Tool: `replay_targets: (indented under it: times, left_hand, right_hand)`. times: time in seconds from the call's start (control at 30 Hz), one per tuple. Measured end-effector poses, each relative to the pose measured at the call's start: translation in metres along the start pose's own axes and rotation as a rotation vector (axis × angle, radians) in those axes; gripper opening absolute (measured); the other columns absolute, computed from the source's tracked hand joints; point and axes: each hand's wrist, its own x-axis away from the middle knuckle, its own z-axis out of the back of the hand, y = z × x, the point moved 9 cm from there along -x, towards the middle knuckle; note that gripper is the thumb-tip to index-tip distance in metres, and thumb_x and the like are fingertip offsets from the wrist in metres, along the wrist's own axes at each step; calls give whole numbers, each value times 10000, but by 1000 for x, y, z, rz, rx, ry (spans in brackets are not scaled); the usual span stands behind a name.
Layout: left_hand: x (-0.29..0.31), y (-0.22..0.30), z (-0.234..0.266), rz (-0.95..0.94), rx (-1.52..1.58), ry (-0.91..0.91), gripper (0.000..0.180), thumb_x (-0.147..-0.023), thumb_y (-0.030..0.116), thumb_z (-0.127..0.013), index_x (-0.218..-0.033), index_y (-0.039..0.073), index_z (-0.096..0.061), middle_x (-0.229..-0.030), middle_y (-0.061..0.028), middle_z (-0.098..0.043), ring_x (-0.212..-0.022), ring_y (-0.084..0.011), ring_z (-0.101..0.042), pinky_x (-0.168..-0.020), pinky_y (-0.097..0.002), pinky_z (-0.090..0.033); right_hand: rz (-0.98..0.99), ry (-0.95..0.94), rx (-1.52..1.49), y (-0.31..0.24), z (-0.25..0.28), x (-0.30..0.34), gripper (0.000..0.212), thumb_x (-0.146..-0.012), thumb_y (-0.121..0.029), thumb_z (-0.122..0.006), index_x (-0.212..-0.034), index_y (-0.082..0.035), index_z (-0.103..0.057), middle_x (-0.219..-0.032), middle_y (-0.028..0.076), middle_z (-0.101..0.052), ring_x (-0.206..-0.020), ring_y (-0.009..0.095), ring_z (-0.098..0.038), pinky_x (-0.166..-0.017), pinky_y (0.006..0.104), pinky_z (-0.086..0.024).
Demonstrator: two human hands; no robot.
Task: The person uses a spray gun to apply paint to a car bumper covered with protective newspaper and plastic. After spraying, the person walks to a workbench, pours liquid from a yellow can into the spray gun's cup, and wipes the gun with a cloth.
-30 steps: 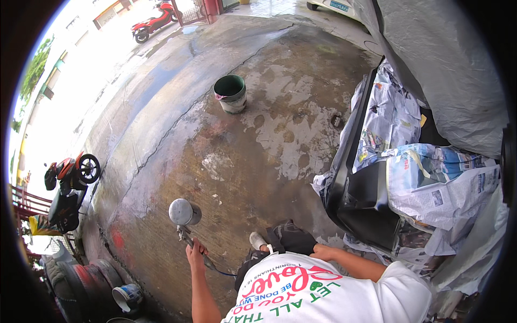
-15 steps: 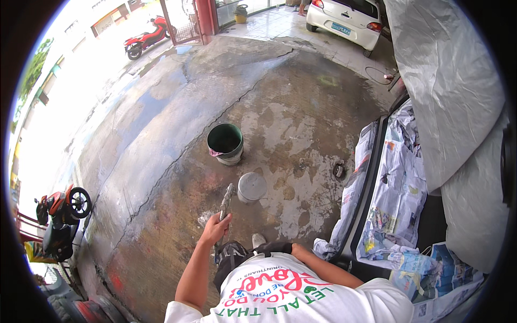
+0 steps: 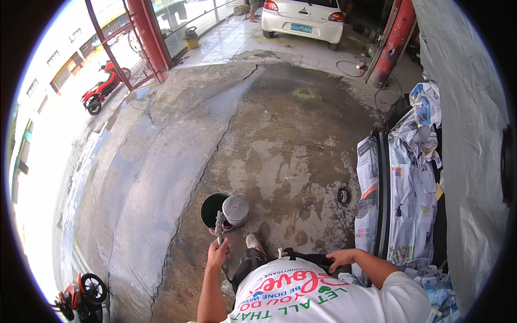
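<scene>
My left hand (image 3: 216, 254) is wrapped around the handle of a metal spray gun (image 3: 219, 223), held out in front of me. A round grey cup (image 3: 235, 210) sits at the gun's right side. Behind and below them on the floor stands a dark green bucket (image 3: 211, 207), partly hidden by the cup, with a pinkish cloth at its rim. My right hand (image 3: 341, 258) is beside my waist, near the dark clothing, with its fingers loosely bent and the thumb apart. I see nothing in it. Newspaper-covered car parts (image 3: 409, 204) with a black edge are to its right.
A grey plastic sheet (image 3: 468, 161) hangs along the right. A small dark round object (image 3: 343, 195) lies on the cracked concrete floor (image 3: 280, 118). Farther off are a white car (image 3: 302, 21), a red post (image 3: 392, 46), a thin hose (image 3: 350, 70), and two motorcycles, one red (image 3: 107, 83).
My view has turned and shifted. The spray gun and cup now overlap the bucket, which appears closer to me. My right hand has come into view beside my waist.
</scene>
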Motion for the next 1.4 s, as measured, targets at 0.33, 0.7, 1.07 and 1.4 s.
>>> replay_targets:
  times: [0.33,0.7,1.07,1.4]
  left_hand:
    - [-333,163,-68,40,-54,-162,408,-1033,367,-561,-723,116,-471,-616,9,-431,-537,-138,-491,-513,-304,-445]
    - [-586,365,-238,-44,-153,-321,422,-1033,324,-569,-693,103,-456,-603,7,-428,-541,-141,-489,-529,-313,-443]
    - [-862,487,-363,-26,-195,-408,423,-1037,329,-562,-691,108,-460,-602,6,-431,-532,-139,-482,-519,-316,-441]
    - [-1110,629,-567,53,-285,-664,429,-1038,366,-551,-710,102,-470,-622,6,-420,-551,-148,-488,-542,-317,-440]
  right_hand:
    - [-102,1303,49,-117,302,103,1052,-543,-185,-890,-1444,-32,-370,-1288,218,-551,-1198,388,-544,-1019,450,-450]
    - [430,2207,52,-420,696,169,981,-607,-54,-821,-1463,-16,-345,-1305,244,-517,-1186,426,-532,-1008,510,-459]
    - [461,2381,-72,-503,981,165,945,-591,-59,-818,-1430,27,-393,-1265,231,-552,-1140,411,-573,-972,506,-477]
    - [181,2516,-196,-482,1193,190,976,-572,-58,-826,-1430,52,-375,-1240,259,-549,-1093,422,-591,-887,500,-523]
